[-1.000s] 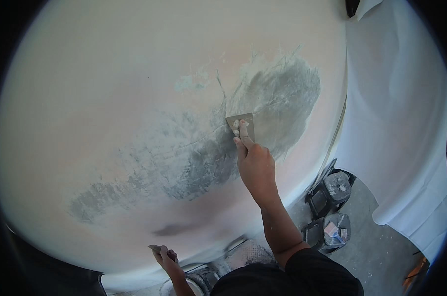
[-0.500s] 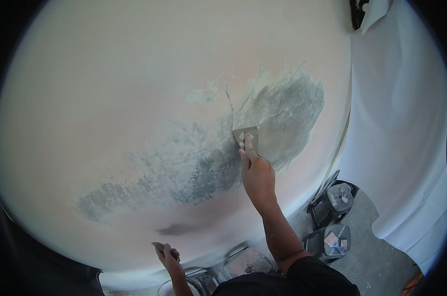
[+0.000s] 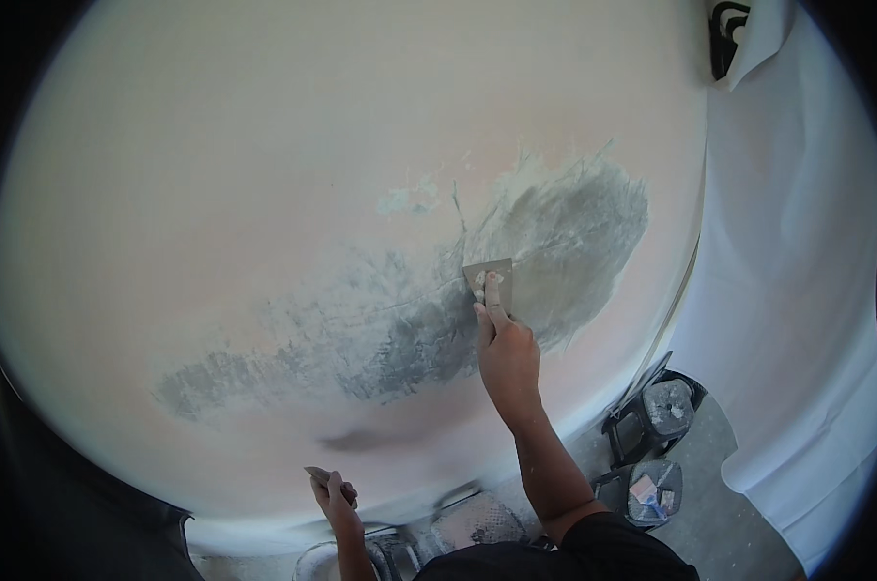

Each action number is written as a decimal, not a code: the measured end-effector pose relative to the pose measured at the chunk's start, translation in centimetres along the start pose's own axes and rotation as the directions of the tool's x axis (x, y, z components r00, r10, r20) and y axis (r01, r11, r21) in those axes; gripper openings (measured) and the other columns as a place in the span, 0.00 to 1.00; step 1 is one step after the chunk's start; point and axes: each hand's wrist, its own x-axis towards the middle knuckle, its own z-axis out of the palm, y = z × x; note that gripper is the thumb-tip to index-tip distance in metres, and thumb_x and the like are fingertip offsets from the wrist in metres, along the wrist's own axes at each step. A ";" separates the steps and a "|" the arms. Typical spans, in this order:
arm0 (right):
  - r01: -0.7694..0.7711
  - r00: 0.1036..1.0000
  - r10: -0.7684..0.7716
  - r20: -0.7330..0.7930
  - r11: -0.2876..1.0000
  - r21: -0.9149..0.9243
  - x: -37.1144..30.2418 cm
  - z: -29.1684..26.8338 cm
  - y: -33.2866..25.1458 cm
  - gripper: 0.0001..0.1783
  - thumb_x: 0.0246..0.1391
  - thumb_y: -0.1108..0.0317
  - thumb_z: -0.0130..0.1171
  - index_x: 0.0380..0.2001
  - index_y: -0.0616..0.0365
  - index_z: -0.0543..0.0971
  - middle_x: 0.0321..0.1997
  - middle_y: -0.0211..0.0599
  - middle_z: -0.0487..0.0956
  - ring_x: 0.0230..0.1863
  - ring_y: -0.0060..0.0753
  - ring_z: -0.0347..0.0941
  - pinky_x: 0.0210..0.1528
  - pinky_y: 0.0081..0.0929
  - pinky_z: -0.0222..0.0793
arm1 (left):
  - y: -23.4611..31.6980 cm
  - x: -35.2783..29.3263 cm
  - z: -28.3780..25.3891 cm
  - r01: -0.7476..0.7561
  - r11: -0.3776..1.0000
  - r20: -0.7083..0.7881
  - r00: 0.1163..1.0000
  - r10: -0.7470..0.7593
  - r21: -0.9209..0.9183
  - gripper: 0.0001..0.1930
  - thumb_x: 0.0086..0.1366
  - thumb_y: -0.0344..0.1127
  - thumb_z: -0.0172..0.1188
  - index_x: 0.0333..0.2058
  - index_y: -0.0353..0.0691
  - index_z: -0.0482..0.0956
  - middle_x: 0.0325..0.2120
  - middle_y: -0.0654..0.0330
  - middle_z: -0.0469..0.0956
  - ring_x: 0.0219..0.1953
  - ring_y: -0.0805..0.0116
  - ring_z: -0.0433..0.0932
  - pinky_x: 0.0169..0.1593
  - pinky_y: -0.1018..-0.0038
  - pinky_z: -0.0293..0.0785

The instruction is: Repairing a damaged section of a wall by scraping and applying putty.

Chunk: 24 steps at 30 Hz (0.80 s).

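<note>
My right hand [image 3: 511, 363] grips a putty knife [image 3: 501, 278], with the index finger stretched along it. The flat, wide blade rests against the pale wall [image 3: 225, 174], at the left part of a wet-looking grey filler patch [image 3: 584, 228]. Thinner, streaky dark grey filler [image 3: 424, 339] runs from the blade toward the lower left. Dabs of whitish filler show on the blade by my fingertip. Lower left, my left hand [image 3: 338, 502] is closed around a second putty knife [image 3: 316, 474], whose tip sticks out above the fingers, apart from the wall.
Two dark plastic stools [image 3: 669, 407] stand on the grey floor at the lower right; the nearer one carries a paintbrush [image 3: 644, 490]. White sheeting [image 3: 797, 252] hangs along the right. Below the wall are a filler-spattered surface [image 3: 477, 523] and a pale round rim [image 3: 317, 560].
The whole view has shifted a little, so wall marks sit lower and slightly right. The right putty knife stays at nearly the same spot on the patch. Both hands keep their holds.
</note>
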 end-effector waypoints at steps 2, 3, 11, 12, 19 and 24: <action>-0.022 0.999 0.021 0.038 0.999 0.042 -0.7 0.3 -0.1 0.25 0.66 0.60 0.49 0.65 0.43 0.66 0.29 0.58 0.79 0.32 0.63 0.77 0.33 0.49 0.71 | -0.2 0.1 -0.1 -0.022 1.000 -0.016 1.000 0.022 -0.008 0.09 0.64 0.33 0.57 0.35 0.46 0.63 0.18 0.69 0.61 0.17 0.80 0.62 0.21 0.81 0.57; -0.009 0.999 0.006 0.054 0.999 0.048 -0.5 0.4 -0.3 0.25 0.66 0.60 0.49 0.65 0.43 0.66 0.29 0.58 0.79 0.32 0.63 0.77 0.33 0.49 0.71 | -0.2 0.1 0.0 -0.051 0.999 -0.025 0.998 0.051 -0.015 0.10 0.65 0.33 0.57 0.36 0.46 0.62 0.19 0.70 0.61 0.17 0.82 0.60 0.19 0.82 0.53; -0.029 0.998 0.025 0.064 0.998 0.059 0.0 -1.0 -0.5 0.24 0.66 0.61 0.50 0.64 0.50 0.69 0.30 0.61 0.78 0.33 0.64 0.76 0.34 0.48 0.70 | 1.7 -1.7 1.2 -0.046 0.999 -0.042 0.998 0.046 -0.003 0.08 0.64 0.33 0.56 0.33 0.47 0.64 0.20 0.69 0.62 0.18 0.79 0.61 0.23 0.80 0.60; -0.024 0.997 0.020 0.068 0.998 0.064 0.1 -1.0 -0.6 0.24 0.66 0.61 0.50 0.64 0.50 0.69 0.30 0.61 0.78 0.33 0.64 0.76 0.34 0.48 0.70 | 1.7 -2.0 0.9 -0.047 0.999 -0.047 0.998 0.046 -0.017 0.09 0.64 0.33 0.56 0.32 0.47 0.63 0.20 0.69 0.62 0.18 0.79 0.61 0.23 0.80 0.60; -0.002 0.999 0.000 0.041 0.999 0.040 0.0 -0.8 0.0 0.24 0.66 0.60 0.50 0.64 0.49 0.69 0.28 0.60 0.78 0.33 0.64 0.76 0.34 0.49 0.71 | 0.8 -3.4 0.3 -0.070 0.997 -0.128 0.989 0.068 -0.016 0.09 0.63 0.34 0.57 0.32 0.46 0.63 0.20 0.69 0.61 0.18 0.79 0.62 0.23 0.80 0.60; 0.035 0.999 -0.036 0.029 0.999 0.035 1.0 -1.6 -0.4 0.23 0.67 0.60 0.49 0.63 0.48 0.69 0.28 0.59 0.78 0.32 0.64 0.76 0.34 0.49 0.71 | 0.5 -3.2 0.3 -0.094 0.995 -0.129 0.987 0.092 -0.016 0.08 0.63 0.34 0.57 0.34 0.47 0.65 0.20 0.68 0.62 0.19 0.78 0.64 0.22 0.80 0.61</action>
